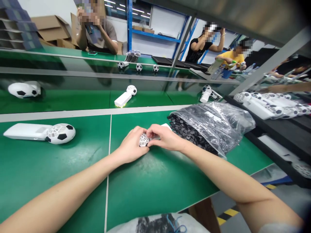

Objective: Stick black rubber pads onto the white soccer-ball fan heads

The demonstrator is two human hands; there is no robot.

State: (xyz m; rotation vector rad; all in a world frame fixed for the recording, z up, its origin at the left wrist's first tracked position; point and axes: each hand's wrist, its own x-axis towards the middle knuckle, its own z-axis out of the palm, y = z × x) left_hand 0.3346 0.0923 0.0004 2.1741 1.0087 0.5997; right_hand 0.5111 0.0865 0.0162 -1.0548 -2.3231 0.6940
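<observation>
Just left of the clear plastic bag (218,124), a left hand (131,145) curls around a football-patterned ball (143,140), a steady brace best matched by light, square fingertip contact from the nearly pinched right hand (167,137), its hold unclear.

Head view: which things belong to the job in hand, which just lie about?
In use:
- football-patterned ball, between left hand and right hand
- bag of black parts, probably

Apparently lying about:
- open cardboard box
- green phone-like object
</observation>
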